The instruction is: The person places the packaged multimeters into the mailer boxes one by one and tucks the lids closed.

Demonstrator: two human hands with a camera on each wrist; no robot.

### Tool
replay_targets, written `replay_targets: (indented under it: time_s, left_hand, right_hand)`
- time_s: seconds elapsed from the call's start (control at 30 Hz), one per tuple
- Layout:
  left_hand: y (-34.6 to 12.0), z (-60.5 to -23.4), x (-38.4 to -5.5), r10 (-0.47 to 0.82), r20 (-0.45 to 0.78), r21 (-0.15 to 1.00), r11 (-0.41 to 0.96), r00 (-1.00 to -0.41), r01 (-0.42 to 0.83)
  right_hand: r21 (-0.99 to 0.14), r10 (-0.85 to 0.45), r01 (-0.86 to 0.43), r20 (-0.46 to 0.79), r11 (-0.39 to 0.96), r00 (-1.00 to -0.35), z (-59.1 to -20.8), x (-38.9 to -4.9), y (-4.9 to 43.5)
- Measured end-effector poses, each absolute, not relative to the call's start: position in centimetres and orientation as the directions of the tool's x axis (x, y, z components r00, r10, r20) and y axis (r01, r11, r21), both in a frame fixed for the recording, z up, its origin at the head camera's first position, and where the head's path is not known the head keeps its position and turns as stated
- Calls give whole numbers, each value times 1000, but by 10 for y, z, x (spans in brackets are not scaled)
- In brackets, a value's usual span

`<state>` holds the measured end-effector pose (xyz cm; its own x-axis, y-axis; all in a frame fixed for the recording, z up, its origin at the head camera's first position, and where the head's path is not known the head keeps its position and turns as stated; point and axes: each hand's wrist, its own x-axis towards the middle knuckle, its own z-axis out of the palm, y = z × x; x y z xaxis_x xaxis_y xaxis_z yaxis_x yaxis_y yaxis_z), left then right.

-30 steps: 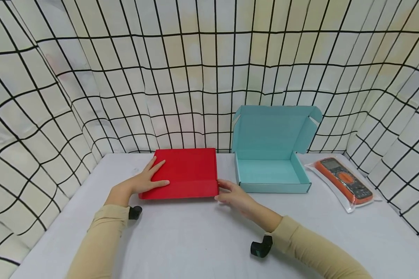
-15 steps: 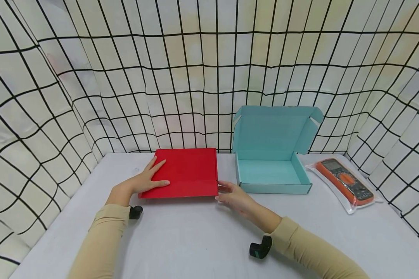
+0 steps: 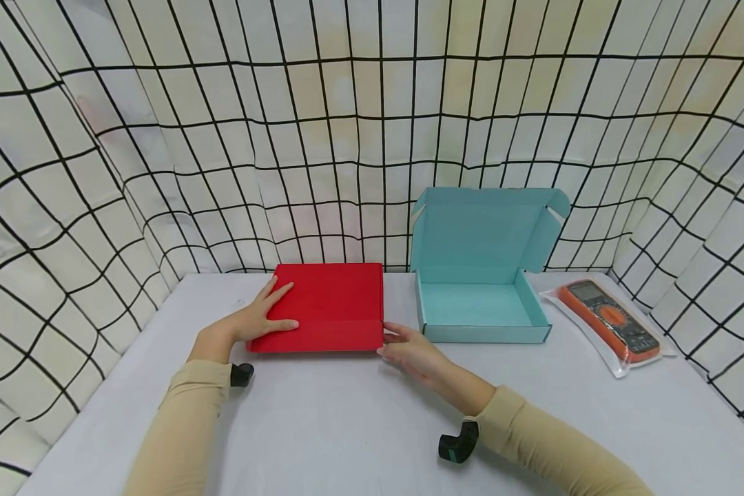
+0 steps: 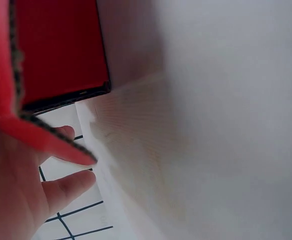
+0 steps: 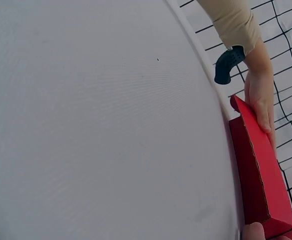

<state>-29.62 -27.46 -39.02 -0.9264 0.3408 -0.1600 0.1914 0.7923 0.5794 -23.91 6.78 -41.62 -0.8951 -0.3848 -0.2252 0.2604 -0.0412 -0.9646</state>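
While the lid lies lowered across it, the red cardboard mailer box (image 3: 337,296) sits on the white-covered surface (image 3: 347,427), left of centre, toward the far edge. Its front flap (image 3: 341,336) is untucked and juts out over the front wall; raw corrugated edge (image 4: 16,85) shows in the left wrist view.

Left hand (image 3: 251,322): laid on the left part of the lid, fingers spread, thumb pointing across the flap toward the right.

Right hand (image 3: 412,351): at the box's front right corner, thumb low by the front, forefinger at the right side; whether the two pinch the cardboard, cannot tell.

Sleeves, one pair: tan, cuffed; left (image 3: 180,427), right (image 3: 552,441). Black wrist devices, two: one beside the left cuff (image 3: 242,375), one beside the right (image 3: 459,444).

Light blue mailer box (image 3: 486,334), one: just right of the red box and apart from it, lid (image 3: 480,234) raised upright with side flaps folded partly forward, pale interior facing up.

Digital multimeter (image 3: 626,334), one: orange casing, dark face, grey display, round orange dial (image 3: 612,315); lying slantwise inside a clear plastic bag (image 3: 585,337), right of the light blue box.

Backdrop (image 3: 367,141): white fabric with black grid lines, slightly rippled, enclosing the rear and both sides.
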Motion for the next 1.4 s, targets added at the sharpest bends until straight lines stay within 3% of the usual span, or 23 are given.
replay_targets:
  time_s: [0.23,0.4,0.7,1.4]
  left_hand:
    - [-275,-390,-299,334,-132,595,780,-933,195]
    - [-274,-390,-299,324,-104,596,777,-940,202]
    - [-275,-395,-300,320,-86,618,760,-943,202]
    - [-272,-389,-293,283,-53,574,793,-958,203]
  right_hand:
    - [-974,-388,224,-220,35,-895,-420,-240,67]
    - [-974,-419,83,-167,211,-893,-420,-244,70]
    - [-927,-445,-95,-83,362,-891,-414,-252,73]
    - [-849,-445,-244,12,469,-896,-419,-278,60]
